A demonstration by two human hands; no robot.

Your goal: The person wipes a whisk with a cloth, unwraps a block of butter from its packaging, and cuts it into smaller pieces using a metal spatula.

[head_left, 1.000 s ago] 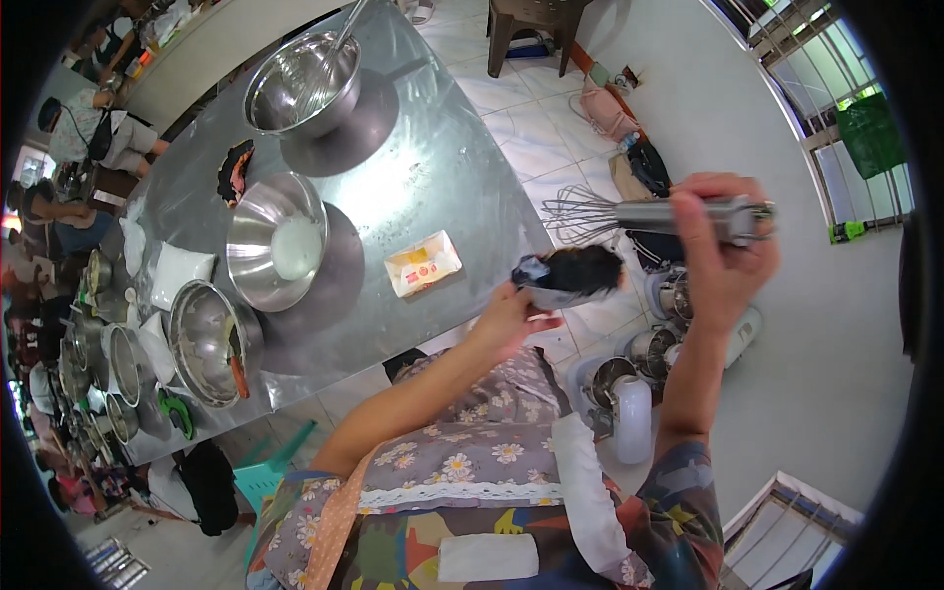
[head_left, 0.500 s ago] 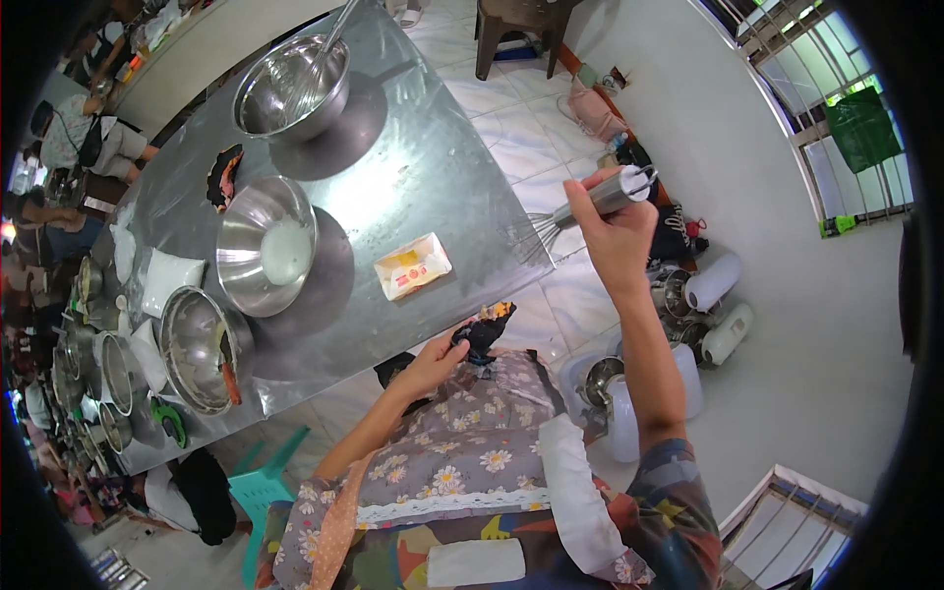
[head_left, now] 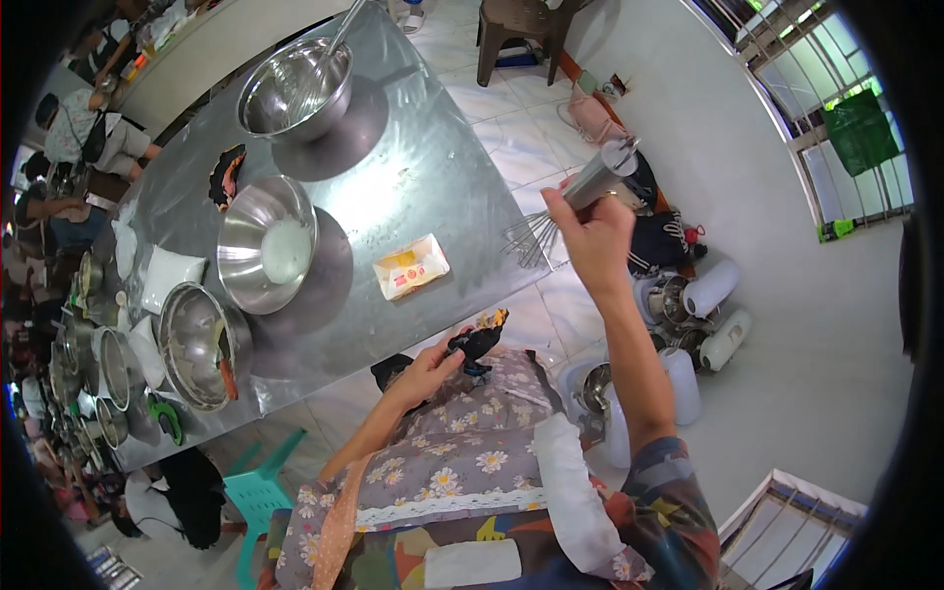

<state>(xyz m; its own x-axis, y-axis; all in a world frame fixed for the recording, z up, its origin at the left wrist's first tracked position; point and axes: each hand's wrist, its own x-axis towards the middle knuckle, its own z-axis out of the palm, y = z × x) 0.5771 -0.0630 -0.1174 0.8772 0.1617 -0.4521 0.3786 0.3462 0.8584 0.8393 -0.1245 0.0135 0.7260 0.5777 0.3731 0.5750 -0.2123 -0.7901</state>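
Note:
Raised over the table's right corner, my right hand (head_left: 597, 244) is closed around the metal handle of a balloon whisk (head_left: 600, 175). Its wires point left and down, above the steel tabletop. Close to my apron, my left hand (head_left: 425, 378) grips a crumpled black cloth (head_left: 476, 341) with an orange and yellow patterned edge. On the table beyond it lies a small white and yellow paper tray (head_left: 413, 273). A steel bowl (head_left: 236, 236) further left has a whitish patch at its bottom. At the far end, another whisk (head_left: 313, 88) leans in a second bowl (head_left: 264, 116).
The steel table (head_left: 413, 157) also carries a used bowl with a spatula (head_left: 228, 369), white bags (head_left: 175, 278) and a patterned black cloth (head_left: 227, 177). A green stool (head_left: 258, 497) stands at lower left. Stand mixers (head_left: 713, 285) sit along the right wall. People (head_left: 74, 138) are at far left.
My right hand has shifted slightly left and toward me, and the whisk tilts more upright. My left hand and the black cloth have moved a little left.

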